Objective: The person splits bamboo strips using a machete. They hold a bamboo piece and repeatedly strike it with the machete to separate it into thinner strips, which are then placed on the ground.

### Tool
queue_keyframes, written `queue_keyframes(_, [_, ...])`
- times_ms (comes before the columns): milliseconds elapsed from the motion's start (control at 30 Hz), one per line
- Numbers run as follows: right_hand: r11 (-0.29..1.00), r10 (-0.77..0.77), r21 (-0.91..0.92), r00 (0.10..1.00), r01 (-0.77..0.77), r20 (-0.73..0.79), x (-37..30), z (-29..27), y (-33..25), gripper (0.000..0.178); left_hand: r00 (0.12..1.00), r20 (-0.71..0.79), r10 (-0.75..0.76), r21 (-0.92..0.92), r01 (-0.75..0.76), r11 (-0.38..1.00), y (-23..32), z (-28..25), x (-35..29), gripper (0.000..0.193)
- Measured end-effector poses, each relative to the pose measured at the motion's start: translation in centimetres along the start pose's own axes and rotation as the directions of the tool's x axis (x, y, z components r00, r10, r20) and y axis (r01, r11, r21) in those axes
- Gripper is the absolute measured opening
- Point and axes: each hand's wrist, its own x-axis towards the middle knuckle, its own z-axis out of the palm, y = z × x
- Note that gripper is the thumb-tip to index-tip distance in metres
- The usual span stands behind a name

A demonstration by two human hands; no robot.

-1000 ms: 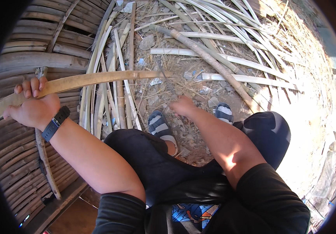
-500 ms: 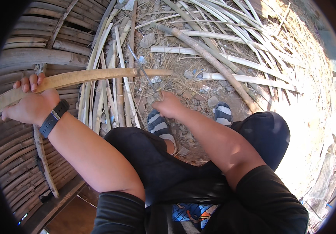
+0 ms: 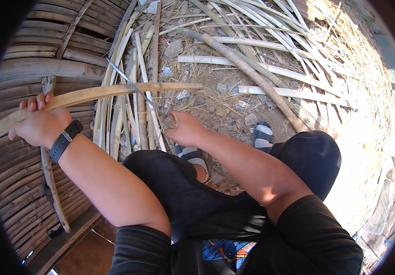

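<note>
The left grip [image 3: 41, 123] is clamped on a broad, pale bamboo strip [image 3: 101, 91], fingers curled over its far edge and thumb poking out to the left on the near side! That strip bows out past the left grip on both sides, its free end out beyond the right grip [image 3: 182, 127]. And the right grip is closed firmly on the handle of a long, thin-bladed knife [image 3: 148, 101], the blade slanting away up and to the left, crossing the bamboo strip between the two grips. Is the edge biting? Cannot tell from here. A dark wristwatch [image 3: 64, 141] sits just behind the left grip, with bamboo slats [image 3: 21, 176] spread below and to the left. Between the grips, slightly farther off, narrow split canes [image 3: 115, 107] lie bunched on the ground. Well beyond the right grip and to its right, a long bamboo pole [image 3: 243, 71] slants across more pale strips [image 3: 296, 94]. Just under the right grip peeks one striped sandal [image 3: 190, 153], partly covered; its partner [image 3: 262, 135] stands off to the right.
</note>
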Motion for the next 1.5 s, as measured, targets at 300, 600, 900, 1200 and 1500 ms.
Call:
queue_keyframes(300, [0.981, 0.194, -0.029, 0.98, -0.193, 0.04, -1.1, -1.4, 2.0, 0.041, 0.996, -0.065, -0.063, 0.023, 0.065, 0.998, -0.2, -1.5, 1.2, 0.068])
queue_keyframes(600, [0.999, 0.046, -0.017, 0.998, -0.045, 0.036, -0.8, -1.5, -3.0, 0.051, 0.997, -0.08, -0.02, 0.038, 0.023, 0.999, 0.0, 1.0, -1.5, 0.068])
queue_keyframes(900, [0.945, 0.32, 0.064, 0.947, -0.32, 0.015, -0.1, -1.4, 3.2, 0.044, 0.997, -0.083, 0.006, 0.036, -0.003, 0.999, 1.0, 1.5, -1.4, 0.066])
queue_keyframes(1200, [0.974, 0.214, -0.068, 0.977, -0.215, -0.022, -0.5, -1.0, 1.6, 0.054, 0.999, -0.039, -0.005, 0.005, 0.005, 1.0, 0.4, 1.3, -1.3, 0.067])
queue_keyframes(1500, [0.966, 0.226, 0.119, 0.974, -0.228, 0.034, 0.0, -0.4, 0.3, 0.052, 0.999, -0.044, 0.005, -0.001, -0.005, 1.0, 0.6, 1.4, -1.5, 0.063])
